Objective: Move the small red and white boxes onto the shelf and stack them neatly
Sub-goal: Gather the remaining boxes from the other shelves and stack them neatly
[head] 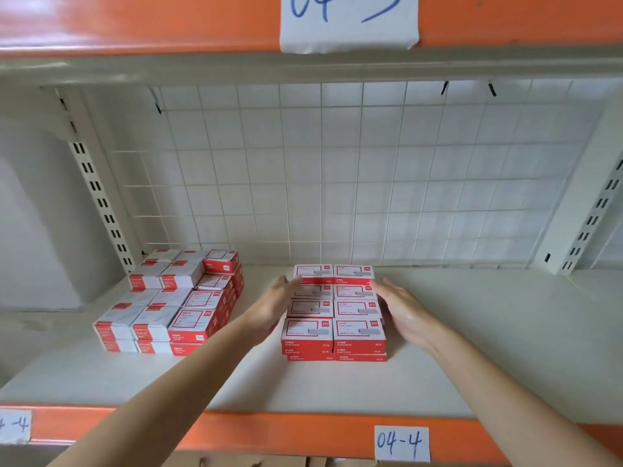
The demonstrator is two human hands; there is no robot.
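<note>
Squaring up looks like the current step, not carrying. Shelf (472, 348), cream board with an orange front rail, already holds two groups of the small red and white boxes.

Left group (175, 298): the bigger one, against the slotted upright, several layers high, some boxes turned white-side up and others label up, rows a bit stepped. Judged usable but not tidy.

Centre stack (333, 311): two columns, four rows deep, about three layers at the front, labels all facing up, edges close to flush. Bottom front layer sits slightly proud of the ones above.

Left hand (274, 306): fingers straight, flat against the stack's left side, gripping nothing. Right hand (403, 310): fingers extended and relaxed, palm at the right side; contact or a small gap, cannot tell. Neither hand carries a box.

Progress: most of the job appears done for what's on the shelf. Left to do, by my read: press the centre stack true, maybe straighten the left group. Any boxes still off-shelf are out of view.
</note>
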